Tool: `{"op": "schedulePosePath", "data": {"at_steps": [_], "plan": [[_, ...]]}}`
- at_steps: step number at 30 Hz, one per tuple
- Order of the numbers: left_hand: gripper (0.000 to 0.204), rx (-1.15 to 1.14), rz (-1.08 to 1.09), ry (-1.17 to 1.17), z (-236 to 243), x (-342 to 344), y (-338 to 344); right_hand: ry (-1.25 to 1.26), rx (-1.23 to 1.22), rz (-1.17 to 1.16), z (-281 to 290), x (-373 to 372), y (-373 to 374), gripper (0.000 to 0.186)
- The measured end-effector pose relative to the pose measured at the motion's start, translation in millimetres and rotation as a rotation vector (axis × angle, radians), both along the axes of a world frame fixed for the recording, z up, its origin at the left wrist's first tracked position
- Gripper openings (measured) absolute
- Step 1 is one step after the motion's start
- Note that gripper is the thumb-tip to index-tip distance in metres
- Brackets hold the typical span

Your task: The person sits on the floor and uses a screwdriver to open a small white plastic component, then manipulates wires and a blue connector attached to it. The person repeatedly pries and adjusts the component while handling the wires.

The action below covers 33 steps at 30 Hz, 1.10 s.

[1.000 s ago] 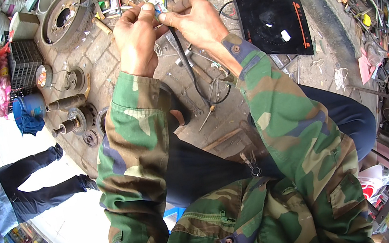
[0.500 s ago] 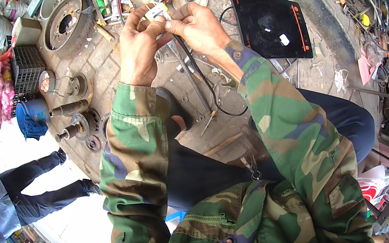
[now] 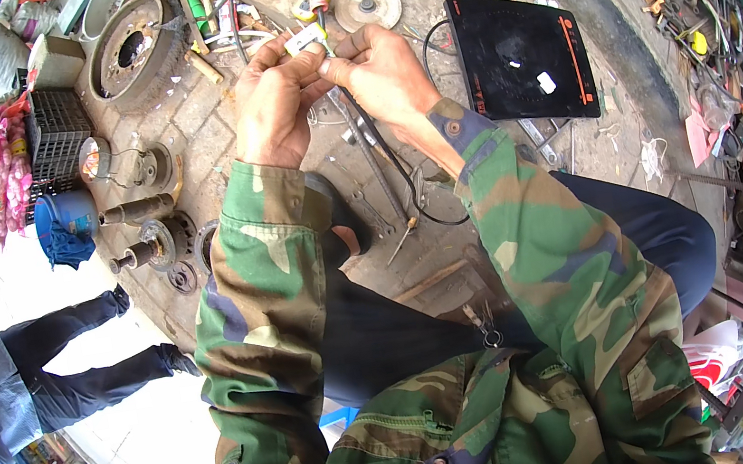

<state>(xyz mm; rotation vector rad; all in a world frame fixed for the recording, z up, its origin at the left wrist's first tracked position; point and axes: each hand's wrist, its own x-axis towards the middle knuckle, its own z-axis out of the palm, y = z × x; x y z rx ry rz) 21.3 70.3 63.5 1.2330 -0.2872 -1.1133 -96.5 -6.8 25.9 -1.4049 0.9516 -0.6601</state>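
Observation:
My left hand (image 3: pixel 271 103) is closed, pinching a small white-and-yellow piece (image 3: pixel 305 41) between thumb and fingers; its exact kind does not show. Close against it, my right hand (image 3: pixel 381 72) is closed too, thumb and forefinger pressed together at the end of a black power cord (image 3: pixel 390 148). The fingers hide where cord and piece meet. From there the cord hangs down, loops near the floor and bends toward a flat black induction cooktop (image 3: pixel 523 56), which lies on the right with small white bits on its top.
A rusty wheel drum (image 3: pixel 130 45), a black crate (image 3: pixel 59 135) and a blue bucket (image 3: pixel 66 215) stand at the left. Below my hands lie a metal rod (image 3: pixel 370 155) and a wrench (image 3: pixel 376 217). Scrap parts (image 3: pixel 705 19) pile up far right. Another person's legs (image 3: pixel 81 347) show at left.
Both hands sit slightly lower in the picture, along with the surroundings, so the view has shifted a little. Their grip on the white-and-yellow piece and cord looks about the same.

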Motion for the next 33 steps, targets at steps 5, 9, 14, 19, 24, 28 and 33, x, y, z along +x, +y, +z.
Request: {"op": "schedulePosePath", "data": {"at_steps": [5,9,14,19,24,28,33], "plan": [[0.027,0.009,-0.039,0.008,-4,2,1,0.032,-0.004,0.010,-4,0,0,0.039],[0.027,-0.006,-0.052,0.033,-5,2,2,0.028,-0.003,-0.004,-6,-1,-1,0.040],[0.028,0.004,-0.031,0.038,-5,3,1,0.028,-0.016,-0.008,-6,1,-2,0.039],[0.035,-0.028,-0.016,0.084,-9,2,1,0.053,-0.008,-0.007,-6,0,-1,0.039],[0.038,-0.027,-0.013,0.081,-11,1,-1,0.053,-0.025,-0.011,-6,-1,2,0.036],[0.041,-0.022,-0.007,0.084,-11,-1,-2,0.056,-0.060,-0.020,-6,-1,4,0.036],[0.038,-0.010,0.018,0.062,-13,-5,-2,0.058,-0.056,-0.004,-6,-2,4,0.033]]}}
